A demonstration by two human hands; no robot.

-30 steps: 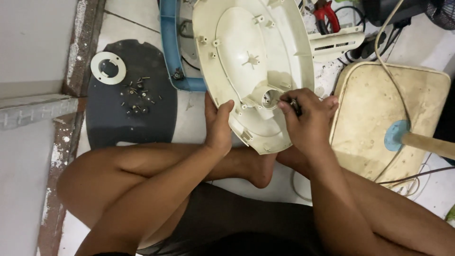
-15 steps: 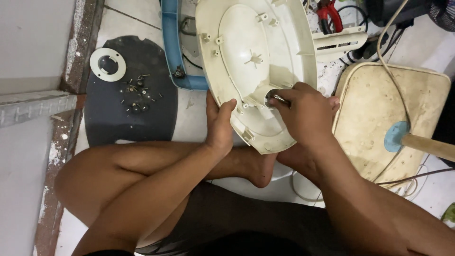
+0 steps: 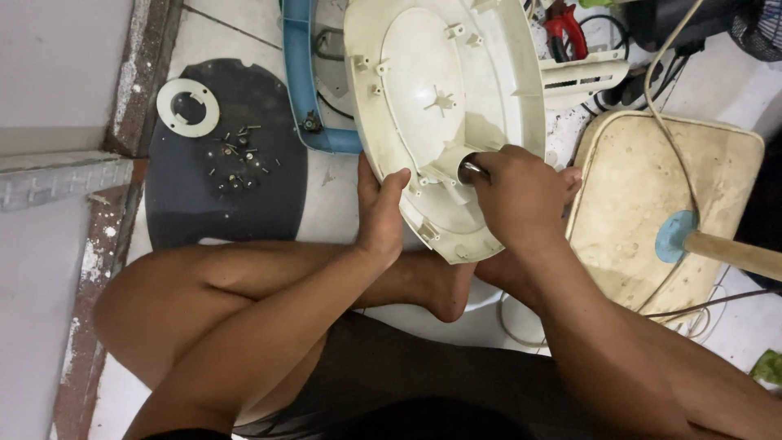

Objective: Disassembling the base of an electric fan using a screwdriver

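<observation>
Cream plastic cover (image 3: 444,106) is propped on the foot, steadied at its edge by left hand (image 3: 383,212). Right hand (image 3: 521,195) is closed round a dark tool (image 3: 470,170) at the centre socket. Screws (image 3: 236,159) already lie out on the dark plate (image 3: 187,212); cover work judged unfinished.

Soft, even indoor light, sharp focus.
Faint shadows fall toward 6 o'clock; slight bending at the edges; no glare.

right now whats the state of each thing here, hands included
cream plastic base shell: tilted, hollow underside up
left hand: gripping the shell's rim
right hand: fingers closed on a dark tool in the shell
white ring: flat on the dark plate
screws: loose on the plate
second cream base: flat, pole attached
</observation>
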